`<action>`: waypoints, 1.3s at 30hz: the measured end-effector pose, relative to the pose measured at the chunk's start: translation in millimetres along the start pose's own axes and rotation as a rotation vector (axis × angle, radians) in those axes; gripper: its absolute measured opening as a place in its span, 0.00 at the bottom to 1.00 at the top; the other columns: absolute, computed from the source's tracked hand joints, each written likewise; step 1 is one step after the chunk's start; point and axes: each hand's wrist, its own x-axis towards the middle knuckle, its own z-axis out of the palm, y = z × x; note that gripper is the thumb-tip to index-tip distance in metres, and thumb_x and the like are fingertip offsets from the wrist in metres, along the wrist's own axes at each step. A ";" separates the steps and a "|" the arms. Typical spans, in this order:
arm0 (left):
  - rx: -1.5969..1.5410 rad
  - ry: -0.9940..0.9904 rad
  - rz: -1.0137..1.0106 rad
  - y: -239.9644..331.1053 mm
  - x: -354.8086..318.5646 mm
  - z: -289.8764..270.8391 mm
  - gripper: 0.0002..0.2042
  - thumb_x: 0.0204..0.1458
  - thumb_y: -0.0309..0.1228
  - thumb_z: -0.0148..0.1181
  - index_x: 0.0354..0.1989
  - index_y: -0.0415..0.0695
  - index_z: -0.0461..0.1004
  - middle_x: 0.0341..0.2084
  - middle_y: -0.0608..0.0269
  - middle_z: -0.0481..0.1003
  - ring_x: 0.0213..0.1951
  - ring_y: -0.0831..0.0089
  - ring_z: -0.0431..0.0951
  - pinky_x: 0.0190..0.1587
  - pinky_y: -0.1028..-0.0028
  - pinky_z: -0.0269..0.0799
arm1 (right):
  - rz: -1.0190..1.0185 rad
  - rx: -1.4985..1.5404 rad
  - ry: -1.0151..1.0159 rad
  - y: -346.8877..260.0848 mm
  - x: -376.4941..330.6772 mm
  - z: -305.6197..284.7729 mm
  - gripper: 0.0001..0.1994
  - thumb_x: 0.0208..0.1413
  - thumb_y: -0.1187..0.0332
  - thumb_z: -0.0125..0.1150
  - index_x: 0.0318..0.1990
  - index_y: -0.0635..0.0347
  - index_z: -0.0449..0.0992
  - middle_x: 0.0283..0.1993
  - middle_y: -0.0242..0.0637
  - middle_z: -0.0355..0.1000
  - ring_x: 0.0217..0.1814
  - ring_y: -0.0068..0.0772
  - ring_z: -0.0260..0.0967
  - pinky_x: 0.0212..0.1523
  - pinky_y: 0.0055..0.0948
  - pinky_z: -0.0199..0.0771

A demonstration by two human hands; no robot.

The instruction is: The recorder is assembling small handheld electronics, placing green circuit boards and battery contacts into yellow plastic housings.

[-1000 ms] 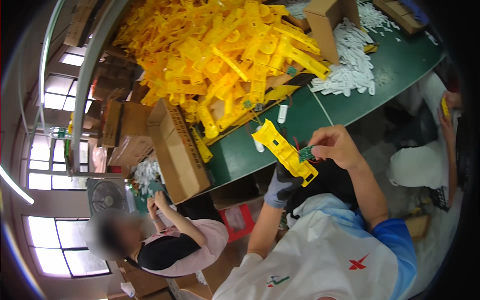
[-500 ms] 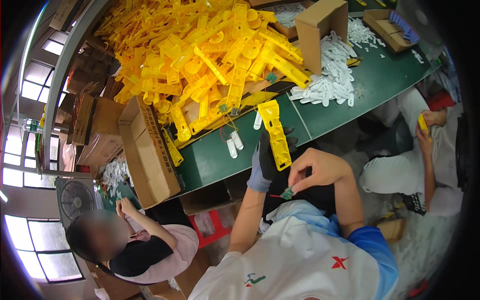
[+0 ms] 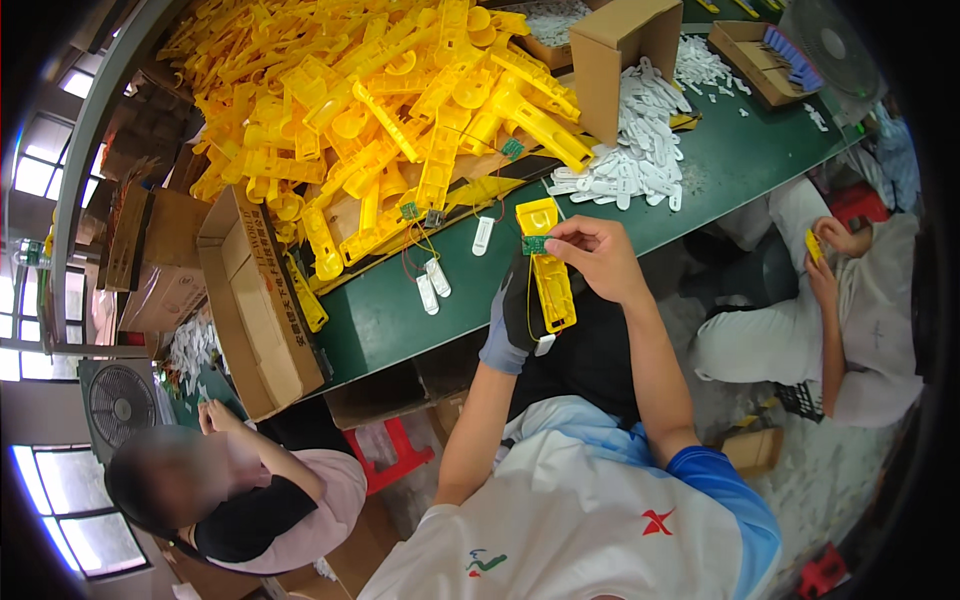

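Observation:
My left hand point(image 3: 513, 308), in a grey and black glove, is closed round a long yellow plastic housing point(image 3: 553, 290) held upright with its ribbed hollow side showing. My right hand point(image 3: 603, 258) is bare and pinches a small green circuit board point(image 3: 533, 244) against the housing's upper part. A thin wire runs down beside the housing to a small white piece point(image 3: 545, 344) dangling at its lower end. Ahead on the green table point(image 3: 380, 318) lie white oblong pieces point(image 3: 432, 285) with wires leading to small boards point(image 3: 409, 211).
A large heap of yellow housings point(image 3: 330, 110) covers the table's far left. White oblong parts point(image 3: 630, 150) are piled beside an upright cardboard box point(image 3: 612, 70). An open carton point(image 3: 262, 310) stands at the left edge. Co-workers sit left point(image 3: 290, 490) and right point(image 3: 800, 330).
My right hand has moved up and away from my body, bringing the circuit board from below the yellow housing onto its upper part. The view has shifted slightly.

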 end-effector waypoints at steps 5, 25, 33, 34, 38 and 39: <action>0.081 -0.070 0.028 5.3 -0.5 17.7 0.21 0.65 0.44 0.50 0.63 0.49 0.62 0.45 0.60 0.75 0.42 0.65 0.80 0.46 0.65 0.78 | -0.007 0.097 -0.023 2.3 2.0 -8.5 0.06 0.56 0.73 0.66 0.37 0.66 0.80 0.31 0.29 0.77 0.33 0.14 0.71 0.37 0.17 0.72; 0.204 -0.085 0.052 4.4 -0.7 14.7 0.23 0.65 0.45 0.47 0.63 0.46 0.62 0.51 0.57 0.73 0.50 0.61 0.77 0.53 0.55 0.75 | 0.027 0.066 0.024 18.3 3.3 -17.6 0.06 0.55 0.73 0.68 0.38 0.67 0.80 0.32 0.29 0.77 0.34 0.14 0.71 0.38 0.17 0.71; 0.209 0.101 0.169 -7.5 -0.3 40.0 0.16 0.66 0.41 0.47 0.54 0.44 0.64 0.40 0.55 0.76 0.38 0.65 0.81 0.41 0.67 0.81 | 0.027 -0.016 0.076 16.9 -0.2 -8.7 0.07 0.54 0.74 0.69 0.38 0.67 0.81 0.33 0.30 0.78 0.34 0.15 0.71 0.38 0.17 0.72; 0.233 0.155 0.191 -10.7 0.0 41.6 0.12 0.67 0.38 0.48 0.51 0.44 0.65 0.37 0.57 0.76 0.37 0.68 0.81 0.39 0.69 0.81 | 0.017 0.046 0.114 17.9 -0.5 -4.6 0.07 0.53 0.74 0.69 0.38 0.67 0.81 0.32 0.30 0.78 0.33 0.15 0.71 0.37 0.17 0.71; 0.303 0.283 0.311 -16.2 2.0 36.2 0.07 0.66 0.35 0.49 0.43 0.46 0.66 0.29 0.67 0.71 0.28 0.81 0.74 0.30 0.76 0.76 | -0.028 0.094 0.230 24.2 -2.1 13.0 0.07 0.52 0.74 0.71 0.37 0.66 0.81 0.30 0.28 0.77 0.30 0.11 0.68 0.32 0.14 0.67; 0.285 0.282 0.315 -18.0 3.0 35.7 0.07 0.66 0.35 0.49 0.43 0.46 0.66 0.29 0.67 0.71 0.28 0.81 0.74 0.30 0.76 0.76 | -0.034 0.102 0.251 23.5 -2.5 15.8 0.07 0.52 0.74 0.71 0.36 0.66 0.80 0.30 0.28 0.76 0.29 0.11 0.67 0.31 0.14 0.67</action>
